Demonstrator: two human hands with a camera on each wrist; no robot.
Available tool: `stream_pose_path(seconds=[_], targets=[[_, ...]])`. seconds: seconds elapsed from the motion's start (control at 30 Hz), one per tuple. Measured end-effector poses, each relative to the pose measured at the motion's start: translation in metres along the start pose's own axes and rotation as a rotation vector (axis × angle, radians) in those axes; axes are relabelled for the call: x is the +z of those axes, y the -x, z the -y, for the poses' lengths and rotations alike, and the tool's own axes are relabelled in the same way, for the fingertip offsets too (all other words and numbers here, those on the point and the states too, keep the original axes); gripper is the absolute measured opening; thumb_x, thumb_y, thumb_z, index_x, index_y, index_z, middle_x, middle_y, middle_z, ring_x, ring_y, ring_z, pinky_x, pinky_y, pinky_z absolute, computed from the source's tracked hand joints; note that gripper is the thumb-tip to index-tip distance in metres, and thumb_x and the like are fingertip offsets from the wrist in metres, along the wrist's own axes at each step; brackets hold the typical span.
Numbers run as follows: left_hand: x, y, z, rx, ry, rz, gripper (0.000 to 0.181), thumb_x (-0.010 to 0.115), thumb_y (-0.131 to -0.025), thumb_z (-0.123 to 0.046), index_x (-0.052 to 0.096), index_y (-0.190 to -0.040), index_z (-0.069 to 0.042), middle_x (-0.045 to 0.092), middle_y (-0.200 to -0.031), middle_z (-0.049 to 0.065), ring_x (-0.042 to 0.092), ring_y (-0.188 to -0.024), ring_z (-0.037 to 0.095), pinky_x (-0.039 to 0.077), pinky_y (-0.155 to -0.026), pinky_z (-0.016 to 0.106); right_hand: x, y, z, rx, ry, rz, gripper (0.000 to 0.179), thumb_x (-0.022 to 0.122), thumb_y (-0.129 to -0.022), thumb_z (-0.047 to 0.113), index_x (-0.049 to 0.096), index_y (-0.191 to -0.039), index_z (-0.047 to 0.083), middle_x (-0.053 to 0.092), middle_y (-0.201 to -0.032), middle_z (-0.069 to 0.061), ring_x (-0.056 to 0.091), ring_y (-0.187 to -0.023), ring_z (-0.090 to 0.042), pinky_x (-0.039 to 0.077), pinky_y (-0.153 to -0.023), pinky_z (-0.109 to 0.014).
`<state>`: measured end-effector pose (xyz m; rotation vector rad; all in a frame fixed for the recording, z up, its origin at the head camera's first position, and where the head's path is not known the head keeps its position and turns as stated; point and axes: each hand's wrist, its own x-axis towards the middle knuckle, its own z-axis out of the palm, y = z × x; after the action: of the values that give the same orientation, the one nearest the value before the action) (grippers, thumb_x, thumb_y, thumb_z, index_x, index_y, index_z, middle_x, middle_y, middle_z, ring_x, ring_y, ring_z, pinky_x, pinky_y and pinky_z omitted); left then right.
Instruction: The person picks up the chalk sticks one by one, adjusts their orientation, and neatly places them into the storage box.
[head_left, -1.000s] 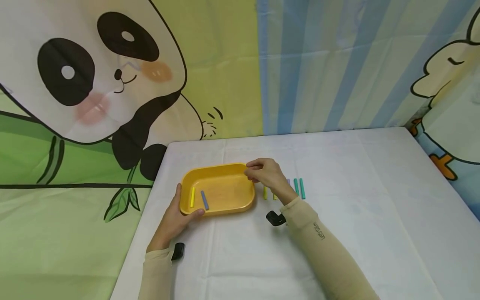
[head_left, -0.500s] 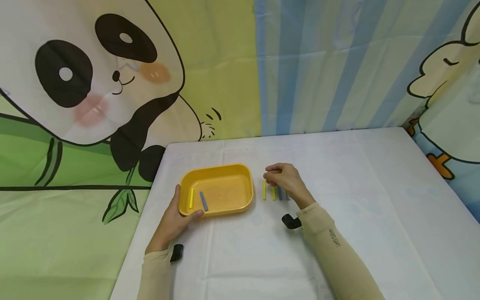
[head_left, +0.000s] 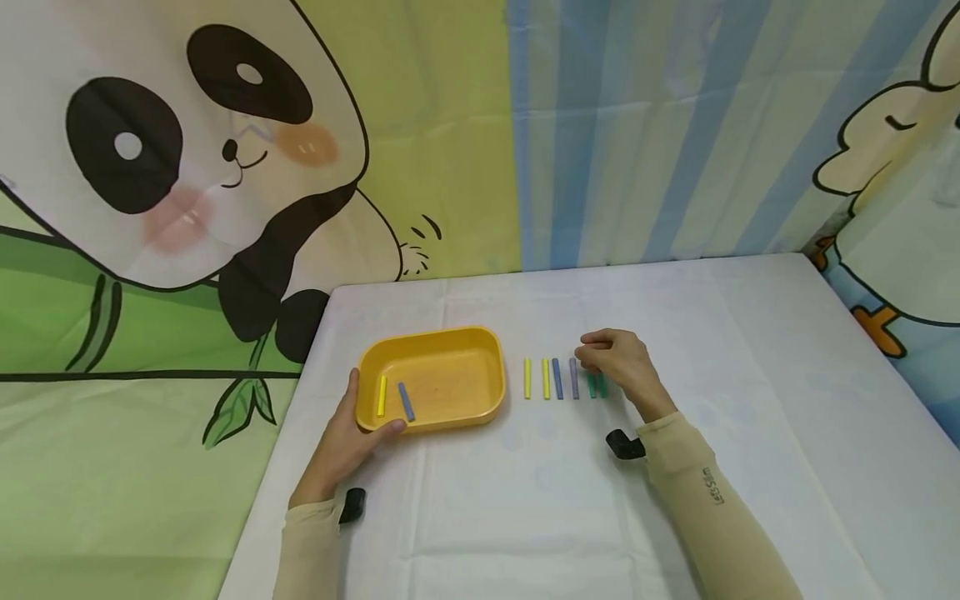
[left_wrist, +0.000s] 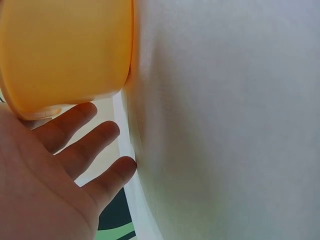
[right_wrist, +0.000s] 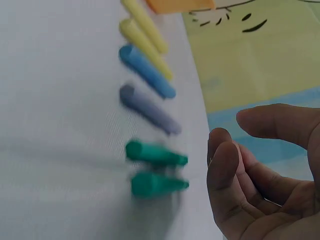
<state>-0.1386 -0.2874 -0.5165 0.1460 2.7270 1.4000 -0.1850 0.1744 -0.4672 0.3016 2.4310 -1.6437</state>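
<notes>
My left hand (head_left: 347, 437) holds the left end of a yellow plastic tray (head_left: 501, 367), its thumb along the near rim. In the left wrist view three fingers (left_wrist: 107, 131) spread below the tray's wall. Inside lie a yellow chalk stick (head_left: 382, 396) and a blue one (head_left: 407, 402). My right hand (head_left: 622, 362) hovers at the right end of a chalk row, thumb and index finger apart, nothing between them. The row runs yellow, yellow, blue (right_wrist: 147, 71), purple (right_wrist: 150, 109), then two green sticks (right_wrist: 157, 153), partly covered by the hand in the head view.
A white cloth (head_left: 480, 517) covers the table. Behind it hangs a printed curtain (head_left: 450, 125) with a panda. Black wrist cameras (head_left: 625, 445) sit on both wrists. The table's left edge runs close to the left forearm.
My right hand has moved from the tray's right rim rightward over the chalk row to the green sticks. The left hand, the tray and the sticks have stayed put.
</notes>
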Motion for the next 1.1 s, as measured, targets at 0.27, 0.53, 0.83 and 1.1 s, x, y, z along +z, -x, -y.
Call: stream_pose_path(seconds=[0.27, 0.53, 0.83, 1.1], targets=[[0.000, 0.000, -0.002, -0.002, -0.003, -0.006, 0.125, 0.086, -0.081, -0.042, -0.011, -0.161, -0.035, 0.007, -0.169, 0.003, 0.013, -0.153, 0.027, 0.017, -0.121, 0.058, -0.019, 0.002, -0.020, 0.027, 0.101, -0.040, 0.043, 0.071, -0.093, 0.025, 0.065, -0.129, 0.002, 0.071, -0.112, -0.014, 0.068, -0.094, -0.026, 0.053, -0.089, -0.042], [0.001, 0.002, -0.004, -0.007, -0.009, 0.001, 0.126, 0.086, -0.080, -0.043, -0.011, -0.160, -0.036, 0.006, -0.169, 0.004, 0.012, -0.154, 0.027, 0.017, -0.120, 0.058, -0.019, 0.002, -0.028, 0.025, 0.242, -0.075, 0.037, 0.069, -0.090, 0.024, 0.069, -0.120, 0.002, 0.072, -0.108, -0.013, 0.065, -0.096, -0.027, 0.050, -0.090, -0.045], [-0.004, 0.005, -0.022, -0.008, 0.002, 0.013, 0.125, 0.086, -0.083, -0.033, -0.010, -0.162, -0.021, 0.006, -0.169, 0.011, 0.013, -0.153, 0.031, 0.017, -0.120, 0.059, -0.015, 0.002, -0.035, 0.017, 0.307, -0.076, 0.036, 0.070, -0.090, 0.025, 0.069, -0.117, 0.000, 0.073, -0.107, -0.014, 0.065, -0.095, -0.026, 0.053, -0.085, -0.042], [0.000, 0.000, -0.001, 0.022, 0.006, 0.000, 0.126, 0.087, -0.081, -0.039, -0.011, -0.160, -0.036, 0.006, -0.169, 0.003, 0.013, -0.153, 0.026, 0.017, -0.121, 0.057, -0.011, 0.002, -0.032, 0.040, 0.352, -0.077, 0.037, 0.071, -0.091, 0.025, 0.069, -0.118, 0.000, 0.072, -0.109, -0.015, 0.066, -0.093, -0.026, 0.055, -0.079, -0.039]])
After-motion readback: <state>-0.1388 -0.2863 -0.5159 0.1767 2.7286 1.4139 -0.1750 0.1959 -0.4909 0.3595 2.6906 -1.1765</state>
